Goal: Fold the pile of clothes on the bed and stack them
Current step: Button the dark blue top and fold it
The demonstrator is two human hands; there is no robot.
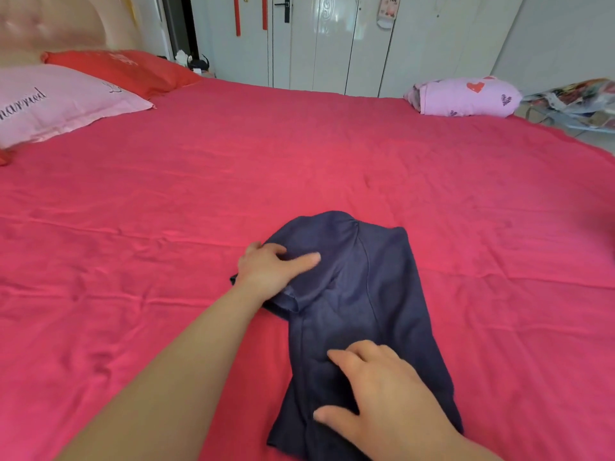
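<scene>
A dark navy garment lies partly folded on the red bed sheet, near the front edge. My left hand rests flat on its upper left part, over a folded-in sleeve, fingers stretched to the right. My right hand presses on the lower part of the garment with fingers spread. Neither hand curls around the cloth. A folded pink garment with red hearts lies at the bed's far right corner.
A pink pillow and a red pillow lie at the far left by the padded headboard. White wardrobe doors stand behind the bed. A printed bag sits off the bed's right edge.
</scene>
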